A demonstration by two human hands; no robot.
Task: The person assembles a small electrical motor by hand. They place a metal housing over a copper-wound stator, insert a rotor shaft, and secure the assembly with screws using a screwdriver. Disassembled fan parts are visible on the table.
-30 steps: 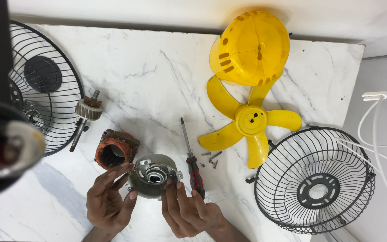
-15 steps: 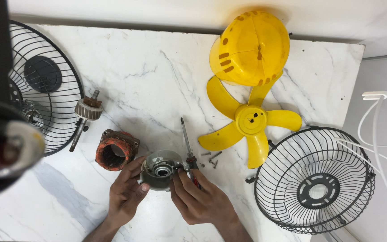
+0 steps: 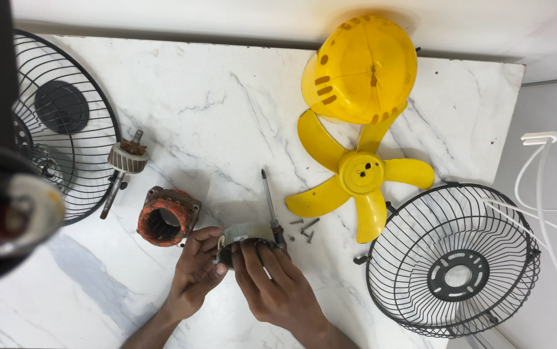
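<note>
Black wire guard [image 3: 65, 129] at far left, with a rotor on its shaft [image 3: 123, 165] just beside it and the copper-wound stator [image 3: 167, 216] nearer the centre. I read my left hand [image 3: 194, 274] as closed on the left side of the grey metal motor housing [image 3: 243, 234], thumb and fingers wrapped on its rim. My right hand [image 3: 278, 287] covers the housing from the near side, fingers curled over its top edge; both hands grip it, neither nearer than the other. The housing rests on the white marble table [image 3: 226, 116], directly ahead of my fingertips. Touching its right side lies a screwdriver [image 3: 270, 203], long axis pointing away from me, with loose screws [image 3: 304, 227] just beyond. Further right: yellow blade [image 3: 362, 174], yellow rear cover [image 3: 359, 68], second guard [image 3: 453, 258].
</note>
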